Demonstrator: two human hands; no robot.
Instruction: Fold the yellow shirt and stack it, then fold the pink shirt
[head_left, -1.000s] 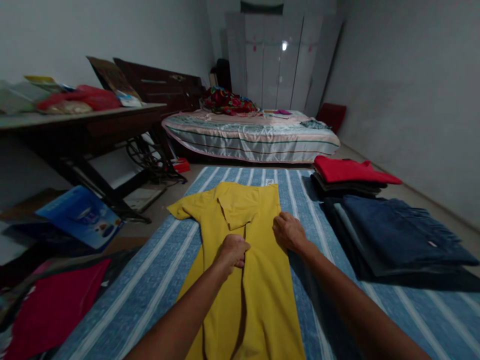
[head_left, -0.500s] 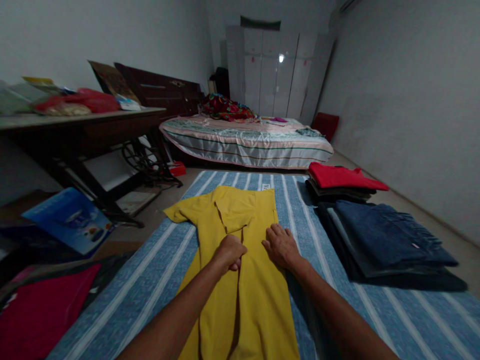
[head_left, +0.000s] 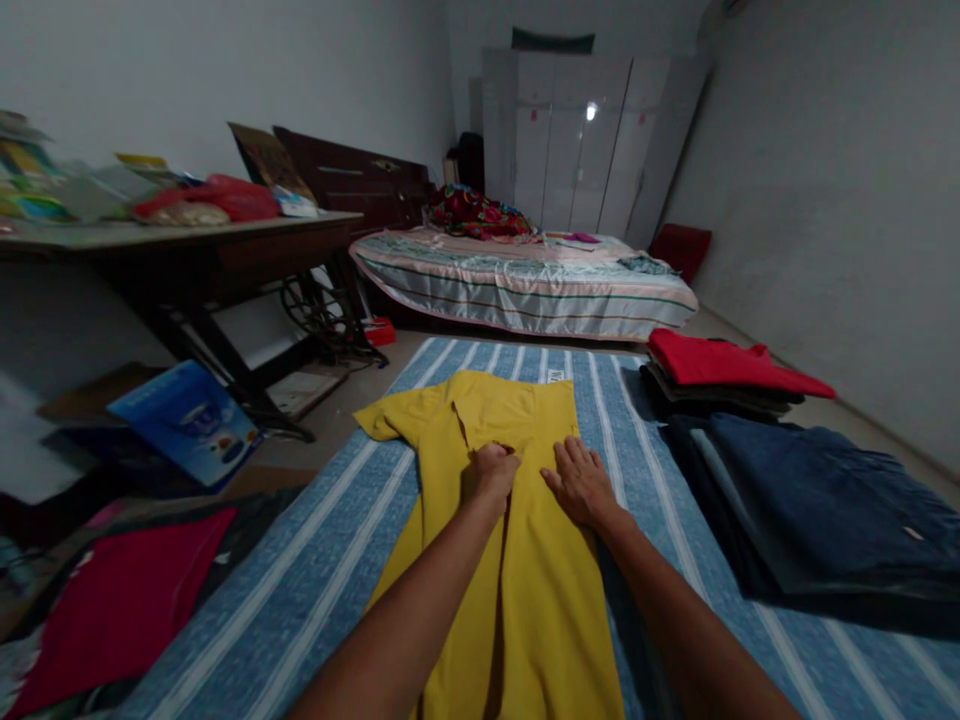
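Observation:
A yellow short-sleeved shirt (head_left: pixel 555 590) lies lengthwise before me on a blue-and-white striped sheet (head_left: pixel 270 590). Its left sleeve is spread out to the side, while the right side looks folded in with a straight edge. My left hand (head_left: pixel 493 472) is closed on the shirt's fabric near the neck opening, at the top of a long dark crease; its fingertips are partly hidden. Flat on the shirt's right edge rests my right hand (head_left: pixel 581 482), fingers stretched out and holding nothing.
Folded jeans (head_left: pixel 817 500) are stacked at the right, with a red garment (head_left: pixel 735 360) on a dark pile behind them. At left are a magenta cloth (head_left: pixel 135 600), a blue box (head_left: pixel 187 425) and a sewing-machine table (head_left: pixel 225 235). A bed (head_left: pixel 525 290) stands beyond.
My left hand has moved up the shirt toward the neck opening. My right hand stays on the shirt's right edge. The whole view has shifted, so everything appears farther right.

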